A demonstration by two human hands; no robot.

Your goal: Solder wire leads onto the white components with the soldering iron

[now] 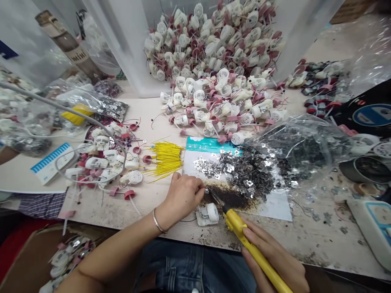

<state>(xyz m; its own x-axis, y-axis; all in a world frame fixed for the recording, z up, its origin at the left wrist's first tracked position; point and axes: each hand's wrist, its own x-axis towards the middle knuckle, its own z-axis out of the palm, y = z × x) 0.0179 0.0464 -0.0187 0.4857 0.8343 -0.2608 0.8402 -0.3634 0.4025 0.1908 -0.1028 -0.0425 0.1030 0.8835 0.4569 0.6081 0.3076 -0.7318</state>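
My right hand (271, 256) is wrapped round the yellow handle of a soldering iron (236, 226), whose tip points up and left. Close to that tip, my left hand (185, 195) is closed in a pinch, and a small shiny metal piece (207, 190) shows at its fingertips; the fingers partly hide it. Just below them a white plastic motor housing (208, 214) lies on the table. Beside my left hand is a bundle of yellow wires (168, 159). A dark, burnt-looking patch (233, 197) spreads on the white sheet under the iron's tip.
Small metal tabs (247, 171) are heaped on the sheet, partly under a clear plastic bag (308, 146). White and pink plastic parts (214, 101) spill from a bin behind. More parts (102, 158) lie at left, near a looping grey cable (91, 118). A metal tin (366, 169) stands right.
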